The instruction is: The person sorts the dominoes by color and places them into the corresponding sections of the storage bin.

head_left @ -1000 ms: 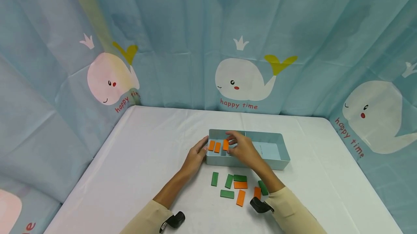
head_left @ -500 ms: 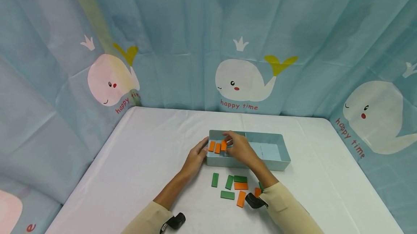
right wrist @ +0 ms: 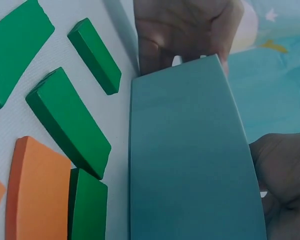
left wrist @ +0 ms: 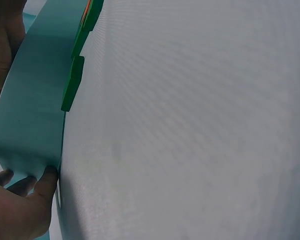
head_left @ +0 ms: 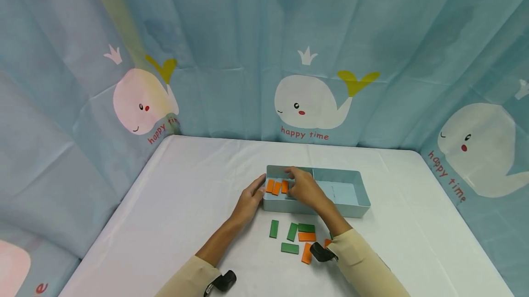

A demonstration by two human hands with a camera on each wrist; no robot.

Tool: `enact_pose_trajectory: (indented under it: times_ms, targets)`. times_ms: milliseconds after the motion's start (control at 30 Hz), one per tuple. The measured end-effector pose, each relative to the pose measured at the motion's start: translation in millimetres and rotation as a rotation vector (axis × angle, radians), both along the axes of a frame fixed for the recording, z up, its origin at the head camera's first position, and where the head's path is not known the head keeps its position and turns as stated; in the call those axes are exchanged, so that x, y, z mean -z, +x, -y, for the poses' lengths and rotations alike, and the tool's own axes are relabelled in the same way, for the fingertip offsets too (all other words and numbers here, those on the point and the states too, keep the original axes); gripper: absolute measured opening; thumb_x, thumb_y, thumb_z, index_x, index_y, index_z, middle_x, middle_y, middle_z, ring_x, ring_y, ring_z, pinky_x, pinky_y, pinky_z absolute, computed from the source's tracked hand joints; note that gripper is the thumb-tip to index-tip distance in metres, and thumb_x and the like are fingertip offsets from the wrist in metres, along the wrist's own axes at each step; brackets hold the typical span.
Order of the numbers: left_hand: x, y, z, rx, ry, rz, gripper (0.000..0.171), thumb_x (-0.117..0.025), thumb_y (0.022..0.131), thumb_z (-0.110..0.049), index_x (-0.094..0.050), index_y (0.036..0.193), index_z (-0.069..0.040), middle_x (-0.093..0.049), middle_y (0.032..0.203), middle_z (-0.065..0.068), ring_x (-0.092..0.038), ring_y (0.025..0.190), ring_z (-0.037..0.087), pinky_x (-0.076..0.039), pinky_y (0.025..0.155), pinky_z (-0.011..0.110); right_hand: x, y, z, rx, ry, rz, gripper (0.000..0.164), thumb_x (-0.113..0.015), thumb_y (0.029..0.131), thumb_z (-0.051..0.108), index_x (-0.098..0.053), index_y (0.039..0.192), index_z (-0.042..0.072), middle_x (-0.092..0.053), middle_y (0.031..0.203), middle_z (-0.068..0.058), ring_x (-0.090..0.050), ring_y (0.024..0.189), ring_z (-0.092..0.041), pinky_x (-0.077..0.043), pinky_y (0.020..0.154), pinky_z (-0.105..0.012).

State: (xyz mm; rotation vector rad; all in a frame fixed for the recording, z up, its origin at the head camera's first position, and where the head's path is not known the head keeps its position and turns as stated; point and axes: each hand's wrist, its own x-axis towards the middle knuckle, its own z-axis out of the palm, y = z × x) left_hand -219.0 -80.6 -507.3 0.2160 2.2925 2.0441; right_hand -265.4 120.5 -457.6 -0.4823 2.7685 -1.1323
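A long blue-grey box [head_left: 351, 210] with a divider stands on the table. Three small orange rectangular blocks [head_left: 276, 188] stand side by side in its left compartment. My left hand [head_left: 247, 201] rests against the box's left end, its fingertips touching the wall in the left wrist view. Reaching into the left compartment, my right hand [head_left: 306, 190] has its thumb and fingers spread just right of the rightmost orange block [head_left: 284, 187], apparently off it. In the right wrist view the box's side wall [right wrist: 190, 150] hides the compartment and most right-hand fingertips.
In front of the box lie several loose green blocks [head_left: 289, 248] and orange blocks [head_left: 307, 237]; my right sleeve [head_left: 363, 260] partly covers some. The box's right compartment [head_left: 340, 192] shows a bare floor. A white cloth covers the table [head_left: 198, 173], with a whale-print curtain [head_left: 231, 99] behind.
My right hand moved left with an orange block, set it beside the other two and let go of it, the fingers now drawn slightly right. The left hand stayed put.
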Motion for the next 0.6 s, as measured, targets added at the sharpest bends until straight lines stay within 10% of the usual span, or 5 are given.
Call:
enact_pose_trajectory:
  times_ms: [600]
  targets:
    - [-0.8, 0.1, -0.4, 0.002, -0.004, -0.003, 0.053, -0.043, 0.115, -0.013, -0.033, 0.166, -0.002, -0.032, 0.172, 0.016, -0.024, 0.162, 0.037, -0.019, 0.132, 0.058, 3.2, 0.2, -3.7, -0.036, -0.140, 0.033, 0.066, -0.077, 0.090, -0.008, -0.055, 0.151, 0.004, -0.066, 0.136, -0.023, -0.072, 0.117, -0.037, -0.065, 0.088, -0.043]
